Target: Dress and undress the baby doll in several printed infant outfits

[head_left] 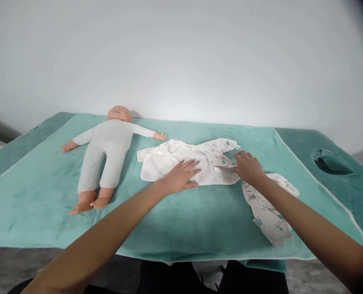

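Note:
A white baby shirt with small coloured prints lies opened out in the middle of the table, its plain inner side partly showing. My left hand rests flat on the lower middle of the shirt, fingers spread. At the shirt's right side, my right hand has its fingers closed on the edge of the printed front flap. Printed baby pants lie bunched under my right forearm, which hides part of them. To the left, a baby doll in a white cloth body lies on its back, arms spread.
A green cover is spread over the table, with white piping along its edges. Toward the right end is a dark oval hole. A pale wall stands directly behind the table.

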Demonstrator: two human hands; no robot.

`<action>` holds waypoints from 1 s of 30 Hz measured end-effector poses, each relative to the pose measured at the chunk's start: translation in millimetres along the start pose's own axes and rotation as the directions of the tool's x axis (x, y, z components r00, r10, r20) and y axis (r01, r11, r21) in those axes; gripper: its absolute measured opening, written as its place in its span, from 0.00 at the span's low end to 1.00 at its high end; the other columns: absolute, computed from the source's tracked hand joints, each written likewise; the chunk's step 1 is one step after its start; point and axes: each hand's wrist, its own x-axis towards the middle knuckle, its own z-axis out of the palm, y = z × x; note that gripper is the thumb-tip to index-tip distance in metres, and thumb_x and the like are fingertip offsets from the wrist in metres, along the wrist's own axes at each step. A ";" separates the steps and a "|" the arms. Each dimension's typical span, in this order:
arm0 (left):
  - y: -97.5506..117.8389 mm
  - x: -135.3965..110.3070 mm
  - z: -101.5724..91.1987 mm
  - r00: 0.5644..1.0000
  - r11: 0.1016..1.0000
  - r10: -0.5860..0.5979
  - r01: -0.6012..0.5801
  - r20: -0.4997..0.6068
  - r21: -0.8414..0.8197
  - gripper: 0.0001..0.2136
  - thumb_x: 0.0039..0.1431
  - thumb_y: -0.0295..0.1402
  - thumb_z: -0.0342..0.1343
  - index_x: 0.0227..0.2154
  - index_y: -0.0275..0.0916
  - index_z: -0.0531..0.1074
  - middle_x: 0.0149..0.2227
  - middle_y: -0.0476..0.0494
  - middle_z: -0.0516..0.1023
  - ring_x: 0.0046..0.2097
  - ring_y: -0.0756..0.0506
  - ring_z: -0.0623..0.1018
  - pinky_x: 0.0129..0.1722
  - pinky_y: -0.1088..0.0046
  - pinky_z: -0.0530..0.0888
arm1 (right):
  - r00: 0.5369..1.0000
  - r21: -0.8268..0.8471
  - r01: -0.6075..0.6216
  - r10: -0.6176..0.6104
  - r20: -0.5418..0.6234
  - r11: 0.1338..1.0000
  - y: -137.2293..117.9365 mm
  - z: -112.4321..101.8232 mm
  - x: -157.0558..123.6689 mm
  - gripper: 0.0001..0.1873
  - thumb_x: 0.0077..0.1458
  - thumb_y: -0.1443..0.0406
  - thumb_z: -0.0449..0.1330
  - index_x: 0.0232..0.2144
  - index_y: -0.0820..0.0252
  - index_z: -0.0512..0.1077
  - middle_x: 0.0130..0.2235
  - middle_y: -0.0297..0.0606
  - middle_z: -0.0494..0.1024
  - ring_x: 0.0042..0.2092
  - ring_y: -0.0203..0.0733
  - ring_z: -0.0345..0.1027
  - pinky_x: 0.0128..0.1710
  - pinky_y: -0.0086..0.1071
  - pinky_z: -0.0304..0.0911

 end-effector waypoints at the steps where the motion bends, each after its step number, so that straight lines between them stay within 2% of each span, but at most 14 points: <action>1: 7.2 -5.2 -0.6 1.000 0.999 0.028 -0.028 0.005 0.027 0.25 0.65 0.49 0.52 0.60 0.44 0.65 0.71 0.40 0.55 0.71 0.38 0.55 0.68 0.52 0.54 | 0.995 -0.001 0.091 -0.091 -0.040 0.996 -17.3 -2.0 0.4 0.18 0.57 0.65 0.57 0.50 0.59 0.71 0.53 0.54 0.73 0.52 0.57 0.67 0.48 0.45 0.63; 4: 18.5 -14.8 -4.2 1.000 0.987 0.024 -0.021 -0.018 0.156 0.16 0.68 0.42 0.50 0.52 0.40 0.71 0.68 0.38 0.61 0.68 0.38 0.61 0.67 0.53 0.57 | 0.940 0.096 0.341 -0.340 -0.028 0.935 -68.1 4.3 5.5 0.20 0.61 0.68 0.52 0.54 0.57 0.70 0.56 0.50 0.72 0.56 0.53 0.65 0.55 0.45 0.61; 6: 19.9 -17.5 -7.7 1.000 0.968 0.016 -0.010 -0.022 0.249 0.12 0.69 0.34 0.46 0.48 0.37 0.73 0.64 0.36 0.67 0.64 0.38 0.66 0.64 0.54 0.60 | 0.913 0.153 0.405 -0.408 -0.015 0.901 -89.6 17.9 13.8 0.23 0.63 0.69 0.48 0.59 0.59 0.67 0.60 0.48 0.70 0.59 0.50 0.63 0.59 0.44 0.60; 7: 20.1 -18.5 -9.4 1.000 0.959 0.025 -0.020 -0.012 0.283 0.12 0.69 0.30 0.45 0.47 0.37 0.73 0.61 0.35 0.70 0.62 0.39 0.68 0.62 0.55 0.61 | 0.916 0.157 0.400 -0.402 -0.020 0.903 -94.7 25.6 20.0 0.24 0.64 0.68 0.47 0.60 0.60 0.65 0.62 0.48 0.68 0.62 0.49 0.61 0.61 0.44 0.58; 10: 22.4 -23.0 -14.0 0.998 0.955 0.063 -0.068 0.028 0.288 0.13 0.69 0.29 0.44 0.46 0.35 0.73 0.54 0.35 0.76 0.56 0.40 0.73 0.57 0.58 0.65 | 0.947 0.072 0.319 -0.314 -0.074 0.945 -90.2 41.7 46.8 0.25 0.67 0.66 0.45 0.63 0.65 0.61 0.68 0.51 0.60 0.67 0.52 0.53 0.65 0.49 0.50; 13: 25.0 -30.7 -18.5 0.999 0.975 0.046 -0.050 0.021 0.215 0.13 0.69 0.34 0.46 0.45 0.37 0.74 0.53 0.36 0.76 0.56 0.40 0.73 0.57 0.59 0.66 | 0.945 -0.060 0.308 -0.312 -0.093 0.950 -75.4 40.8 76.6 0.26 0.65 0.70 0.44 0.64 0.67 0.61 0.68 0.54 0.58 0.69 0.54 0.49 0.67 0.53 0.43; 16: 18.8 -39.6 -24.5 0.998 0.984 -0.062 0.065 -0.025 0.165 0.14 0.70 0.38 0.46 0.45 0.38 0.74 0.59 0.37 0.73 0.61 0.40 0.70 0.62 0.57 0.63 | 0.921 -0.138 0.384 -0.389 -0.013 0.913 -72.6 31.4 93.6 0.28 0.61 0.76 0.44 0.61 0.64 0.65 0.62 0.53 0.68 0.66 0.52 0.56 0.68 0.57 0.37; 19: 2.6 -48.6 -26.2 0.965 0.957 -0.253 0.260 -0.068 0.132 0.18 0.70 0.41 0.44 0.52 0.38 0.72 0.64 0.35 0.67 0.67 0.37 0.65 0.65 0.52 0.60 | 0.938 -0.176 0.340 -0.346 -0.001 0.924 -87.2 25.0 93.5 0.26 0.58 0.77 0.46 0.56 0.64 0.69 0.55 0.54 0.74 0.61 0.55 0.62 0.67 0.60 0.36; 21: -7.7 -54.7 -21.6 0.937 0.928 -0.341 0.347 -0.069 0.132 0.20 0.70 0.42 0.44 0.57 0.38 0.69 0.67 0.33 0.63 0.69 0.35 0.61 0.65 0.48 0.60 | 0.934 -0.177 0.340 -0.353 -0.045 0.923 -102.3 24.3 91.3 0.25 0.56 0.76 0.48 0.54 0.63 0.71 0.55 0.55 0.74 0.59 0.57 0.63 0.67 0.60 0.36; 24: -12.4 -65.4 -13.0 0.935 0.924 -0.351 0.354 -0.044 0.147 0.22 0.70 0.42 0.44 0.62 0.41 0.65 0.70 0.34 0.57 0.70 0.34 0.58 0.65 0.45 0.58 | 0.881 -0.102 0.465 -0.471 -0.052 0.880 -122.8 25.9 98.5 0.26 0.57 0.74 0.51 0.57 0.59 0.69 0.58 0.50 0.72 0.59 0.53 0.62 0.67 0.52 0.42; 25: -10.7 -69.6 -12.5 0.941 0.930 -0.337 0.338 -0.032 0.146 0.23 0.70 0.42 0.43 0.63 0.43 0.64 0.71 0.35 0.56 0.71 0.35 0.57 0.66 0.45 0.57 | 0.884 -0.065 0.463 -0.466 -0.045 0.884 -127.5 26.3 104.3 0.26 0.57 0.73 0.51 0.57 0.57 0.69 0.58 0.48 0.72 0.59 0.52 0.63 0.65 0.49 0.46; 27: -5.3 -79.2 -18.3 0.953 0.946 -0.303 0.299 0.010 0.128 0.23 0.71 0.43 0.42 0.64 0.44 0.62 0.71 0.37 0.55 0.71 0.36 0.56 0.67 0.46 0.57 | 0.924 -0.008 0.379 -0.379 -0.041 0.925 -133.7 26.1 117.8 0.24 0.59 0.71 0.51 0.57 0.57 0.68 0.57 0.48 0.73 0.57 0.51 0.64 0.61 0.45 0.53; 30: -1.4 -95.3 -44.3 0.964 0.964 -0.264 0.262 0.044 0.050 0.20 0.71 0.42 0.43 0.59 0.43 0.69 0.68 0.39 0.63 0.69 0.38 0.61 0.66 0.51 0.61 | 0.959 0.020 0.277 -0.275 -0.063 0.961 -142.9 22.9 133.1 0.20 0.61 0.70 0.50 0.53 0.63 0.70 0.53 0.55 0.74 0.54 0.54 0.65 0.55 0.45 0.56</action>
